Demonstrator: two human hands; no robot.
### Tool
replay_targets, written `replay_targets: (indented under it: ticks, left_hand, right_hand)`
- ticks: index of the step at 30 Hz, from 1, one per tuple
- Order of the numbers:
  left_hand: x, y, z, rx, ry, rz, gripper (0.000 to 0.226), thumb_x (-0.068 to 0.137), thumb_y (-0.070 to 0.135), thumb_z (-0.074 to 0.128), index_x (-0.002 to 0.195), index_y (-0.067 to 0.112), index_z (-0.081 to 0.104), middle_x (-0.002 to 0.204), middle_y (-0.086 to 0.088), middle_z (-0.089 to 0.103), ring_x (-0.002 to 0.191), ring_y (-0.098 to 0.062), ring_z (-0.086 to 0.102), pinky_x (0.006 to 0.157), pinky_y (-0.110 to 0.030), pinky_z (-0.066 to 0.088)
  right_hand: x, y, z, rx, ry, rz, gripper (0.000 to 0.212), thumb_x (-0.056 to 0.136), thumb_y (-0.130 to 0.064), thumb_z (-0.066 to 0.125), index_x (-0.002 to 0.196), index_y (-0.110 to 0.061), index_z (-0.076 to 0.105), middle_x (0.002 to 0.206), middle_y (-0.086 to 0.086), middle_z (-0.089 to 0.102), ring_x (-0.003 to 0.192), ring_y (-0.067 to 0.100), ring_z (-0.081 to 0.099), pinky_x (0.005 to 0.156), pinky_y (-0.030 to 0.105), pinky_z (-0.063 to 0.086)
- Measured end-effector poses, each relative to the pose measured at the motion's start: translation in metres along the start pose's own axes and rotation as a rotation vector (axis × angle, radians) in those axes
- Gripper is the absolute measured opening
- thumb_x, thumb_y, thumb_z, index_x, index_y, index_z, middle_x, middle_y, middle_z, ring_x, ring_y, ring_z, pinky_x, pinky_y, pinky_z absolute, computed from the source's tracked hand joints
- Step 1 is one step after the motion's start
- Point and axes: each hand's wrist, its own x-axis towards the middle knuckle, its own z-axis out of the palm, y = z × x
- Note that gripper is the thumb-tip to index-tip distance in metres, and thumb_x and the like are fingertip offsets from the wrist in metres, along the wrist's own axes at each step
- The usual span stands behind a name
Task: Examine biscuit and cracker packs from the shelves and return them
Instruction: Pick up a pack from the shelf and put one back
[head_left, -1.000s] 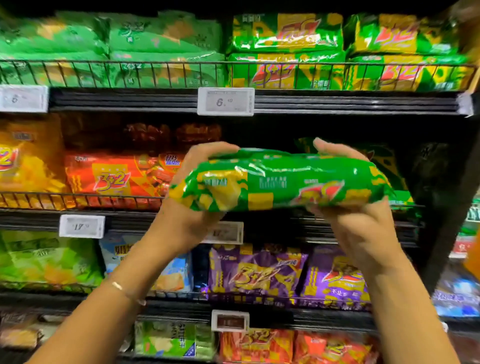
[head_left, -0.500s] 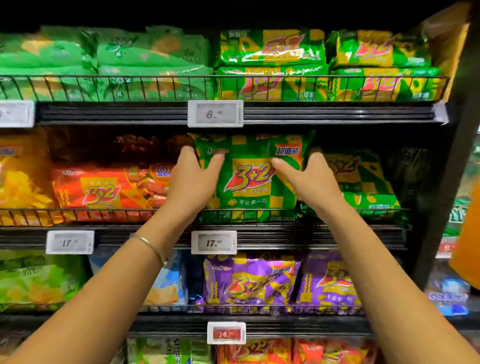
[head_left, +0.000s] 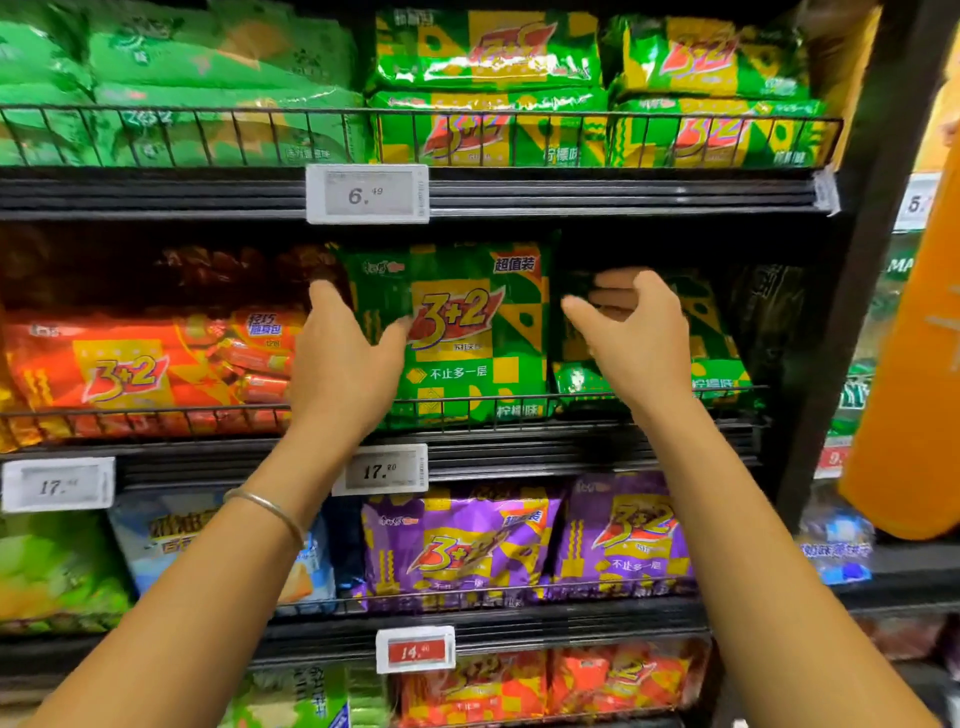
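Hands at the middle shelf, with a green 3+2 cracker pack (head_left: 467, 332) standing upright on it.

Nearest, two bare forearms reach up, and the left wrist carries a thin metal bracelet (head_left: 270, 506). The left hand (head_left: 343, 364) holds the pack's left edge, with its thumb laid on the printed front and its fingers running up the side. The right hand (head_left: 641, 338) holds nothing: its fingers are loosely curled, its thumb points toward the pack's right edge, and it hovers in front of a second green pack (head_left: 727, 364); whether it touches that one cannot be told. The held pack sits between the two hands, its foot behind the wire rail (head_left: 519, 402), above a price tag (head_left: 382, 470) reading 17. An orange 3+2 pack (head_left: 130, 369) lies just to its left.
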Motion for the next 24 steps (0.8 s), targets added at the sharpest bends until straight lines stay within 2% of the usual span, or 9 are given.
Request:
replay_targets:
  ticks: [1,3,5,7,12,15,19,22,24]
  left_hand:
    - [-0.011,0.001,0.003,0.009,0.028,0.044,0.053,0.094,0.036,0.074,0.127,0.010,0.042,0.114,-0.009,0.058,0.107,-0.037,0.057,0.077,-0.044,0.047]
    - [-0.030,0.004,0.010,0.062,0.087,0.088,0.083,0.092,0.035,0.076,0.153,0.005,0.030,0.146,-0.018,0.044,0.134,-0.038,0.044,0.101,-0.054,0.043]
    - [-0.044,0.012,0.017,0.080,0.153,0.140,0.093,0.088,0.035,0.078,0.159,0.007,0.026,0.152,-0.021,0.037,0.140,-0.038,0.037,0.109,-0.055,0.037]
    - [-0.051,0.022,0.027,0.136,0.141,0.228,0.087,0.086,0.036,0.077,0.157,0.013,0.034,0.148,-0.019,0.039,0.136,-0.039,0.039,0.106,-0.055,0.038]
    - [-0.053,0.034,0.056,0.467,-0.173,0.280,0.057,0.095,0.049,0.064,0.146,0.031,0.050,0.136,-0.011,0.048,0.123,-0.040,0.046,0.098,-0.051,0.042]
    - [-0.059,0.029,0.058,0.497,-0.158,0.307,0.047,0.098,0.051,0.058,0.140,0.031,0.059,0.132,-0.009,0.051,0.121,-0.037,0.049,0.096,-0.050,0.044]
    - [-0.061,0.027,0.054,0.505,-0.154,0.321,0.046,0.099,0.052,0.057,0.140,0.032,0.061,0.136,-0.009,0.053,0.124,-0.035,0.051,0.097,-0.051,0.046]
    - [-0.061,0.029,0.054,0.504,-0.160,0.327,0.048,0.099,0.053,0.056,0.142,0.033,0.060,0.137,-0.010,0.052,0.125,-0.035,0.051,0.098,-0.051,0.045]
    - [-0.061,0.027,0.054,0.500,-0.160,0.332,0.049,0.100,0.054,0.055,0.143,0.033,0.058,0.138,-0.010,0.052,0.126,-0.035,0.050,0.099,-0.050,0.045]
  right_hand:
    - [0.001,0.006,-0.010,0.000,0.044,-0.009,0.034,0.088,-0.035,0.077,0.109,-0.011,0.063,0.104,0.005,0.068,0.099,0.026,0.065,0.090,0.049,0.055]
    - [0.006,0.019,-0.030,-0.056,0.113,-0.004,0.032,0.090,-0.030,0.074,0.111,-0.008,0.063,0.110,0.011,0.068,0.105,0.030,0.063,0.095,0.047,0.052]
    - [0.015,0.033,-0.051,-0.180,0.143,0.014,0.038,0.092,-0.029,0.072,0.120,-0.006,0.060,0.123,0.017,0.062,0.117,0.036,0.057,0.101,0.047,0.047]
    - [0.024,0.042,-0.067,-0.275,0.103,0.077,0.050,0.093,-0.032,0.070,0.130,-0.005,0.053,0.133,0.020,0.055,0.124,0.039,0.052,0.104,0.048,0.045]
    - [0.032,0.054,-0.073,-0.481,-0.165,0.233,0.063,0.094,-0.042,0.070,0.131,0.002,0.044,0.137,0.028,0.053,0.127,0.047,0.052,0.099,0.047,0.045]
    - [0.034,0.059,-0.070,-0.513,-0.235,0.255,0.063,0.094,-0.046,0.067,0.132,-0.001,0.043,0.138,0.025,0.054,0.125,0.045,0.053,0.098,0.048,0.046]
    - [0.044,0.059,-0.068,-0.431,-0.192,0.324,0.065,0.089,-0.042,0.069,0.133,-0.001,0.046,0.137,0.022,0.055,0.122,0.044,0.056,0.099,0.050,0.049]
    - [0.046,0.060,-0.065,-0.302,-0.105,0.353,0.042,0.086,-0.036,0.073,0.108,-0.006,0.054,0.125,0.021,0.060,0.114,0.043,0.059,0.093,0.053,0.050]
    - [0.044,0.062,-0.062,-0.256,-0.010,0.345,0.031,0.086,-0.030,0.074,0.092,-0.011,0.051,0.111,0.016,0.063,0.104,0.040,0.061,0.083,0.049,0.049]
